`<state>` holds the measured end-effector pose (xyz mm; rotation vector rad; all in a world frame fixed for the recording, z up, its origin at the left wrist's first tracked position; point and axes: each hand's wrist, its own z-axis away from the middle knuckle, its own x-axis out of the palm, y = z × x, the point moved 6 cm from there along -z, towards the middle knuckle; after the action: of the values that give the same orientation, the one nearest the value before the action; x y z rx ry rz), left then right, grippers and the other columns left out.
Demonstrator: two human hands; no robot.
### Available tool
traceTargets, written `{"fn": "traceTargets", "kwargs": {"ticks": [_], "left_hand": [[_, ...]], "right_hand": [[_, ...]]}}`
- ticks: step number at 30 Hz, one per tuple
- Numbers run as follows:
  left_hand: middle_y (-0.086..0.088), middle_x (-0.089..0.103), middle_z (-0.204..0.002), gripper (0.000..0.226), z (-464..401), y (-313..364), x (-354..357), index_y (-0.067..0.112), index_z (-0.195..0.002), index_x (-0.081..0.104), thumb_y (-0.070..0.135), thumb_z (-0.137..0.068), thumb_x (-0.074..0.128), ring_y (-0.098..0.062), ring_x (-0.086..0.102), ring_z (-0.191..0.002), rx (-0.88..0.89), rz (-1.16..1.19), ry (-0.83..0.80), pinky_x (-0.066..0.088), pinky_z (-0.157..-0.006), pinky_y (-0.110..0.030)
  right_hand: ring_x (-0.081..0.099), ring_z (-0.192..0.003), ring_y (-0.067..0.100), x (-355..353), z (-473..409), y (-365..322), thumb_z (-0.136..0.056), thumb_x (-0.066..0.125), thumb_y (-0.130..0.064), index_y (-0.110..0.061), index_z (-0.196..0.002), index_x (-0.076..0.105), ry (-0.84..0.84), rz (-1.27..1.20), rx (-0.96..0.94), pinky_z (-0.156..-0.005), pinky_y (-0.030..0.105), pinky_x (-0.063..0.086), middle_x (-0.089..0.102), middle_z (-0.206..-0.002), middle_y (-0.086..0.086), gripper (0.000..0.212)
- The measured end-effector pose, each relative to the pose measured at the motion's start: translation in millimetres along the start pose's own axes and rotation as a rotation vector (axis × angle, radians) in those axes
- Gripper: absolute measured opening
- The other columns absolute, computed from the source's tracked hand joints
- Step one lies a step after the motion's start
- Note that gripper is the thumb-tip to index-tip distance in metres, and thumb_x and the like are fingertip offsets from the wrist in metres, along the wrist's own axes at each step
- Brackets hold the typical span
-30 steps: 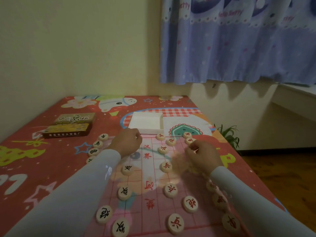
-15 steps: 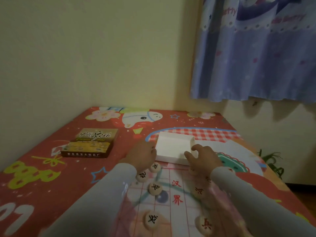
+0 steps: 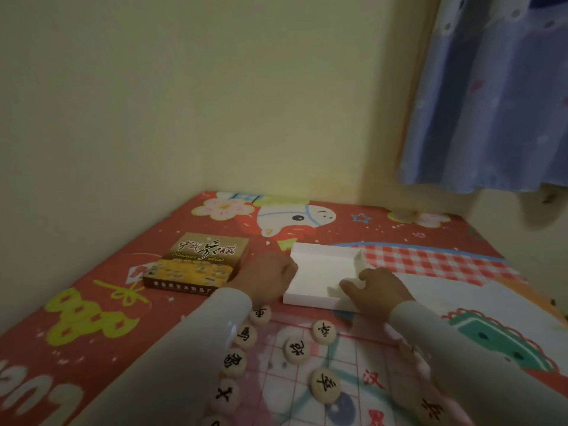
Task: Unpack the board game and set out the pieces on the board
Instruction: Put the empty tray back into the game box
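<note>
An empty white tray lies just beyond the far edge of the translucent board with its red grid. My left hand is curled against the tray's left wall, fingertips hidden. At the tray's near right corner, my right hand pinches the wall, thumb inside. Round cream pieces with black characters sit on the board: one near the tray, another beside it, a third nearer me. Several more line the board's left edge beside my left sleeve.
The printed game box lies left of the tray on the red cartoon-patterned table cover. Yellow walls meet in a corner behind the table. A blue curtain hangs at the upper right.
My view has swung up and left and come closer. Both hands left the pieces on the board and moved forward to the white tray, which they now hold.
</note>
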<state>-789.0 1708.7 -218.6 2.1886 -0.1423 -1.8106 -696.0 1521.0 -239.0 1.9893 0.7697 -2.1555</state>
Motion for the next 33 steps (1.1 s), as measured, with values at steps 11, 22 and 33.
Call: {"fn": "traceTargets", "kwargs": {"ticks": [11,22,33], "left_hand": [[-0.025,0.051,-0.134,0.051,49,-206,-39,0.008,-0.130,0.050,0.040,-0.091,0.041,-0.042,0.047,-0.124,-0.757,-0.105,0.175,0.040,-0.104,-0.043],[-0.021,0.054,-0.134,0.055,78,-209,-49,0.004,-0.129,0.047,0.037,-0.087,0.058,-0.036,0.051,-0.123,-0.770,0.322,0.306,0.041,-0.098,-0.038],[-0.005,0.059,-0.107,0.041,23,-95,-38,0.016,-0.110,0.057,0.046,-0.081,0.063,-0.027,0.057,-0.102,-0.610,0.670,0.259,0.042,-0.083,-0.032]], "right_hand": [[0.055,-0.118,0.023,15,5,-146,-0.096,0.046,-0.039,-0.016,-0.127,0.057,-0.019,-0.428,-0.327,-0.100,0.034,0.043,0.059,-0.131,0.005,0.040],[0.056,-0.103,0.019,58,-5,-222,-0.095,0.044,-0.035,-0.015,-0.131,0.054,-0.208,-0.690,-0.214,-0.085,0.025,0.040,0.061,-0.116,0.002,0.042],[0.064,-0.093,0.017,-17,-3,-109,-0.089,0.052,-0.016,-0.035,-0.096,0.071,0.181,-0.833,-0.152,-0.086,0.037,0.053,0.066,-0.096,-0.008,0.028]]}}
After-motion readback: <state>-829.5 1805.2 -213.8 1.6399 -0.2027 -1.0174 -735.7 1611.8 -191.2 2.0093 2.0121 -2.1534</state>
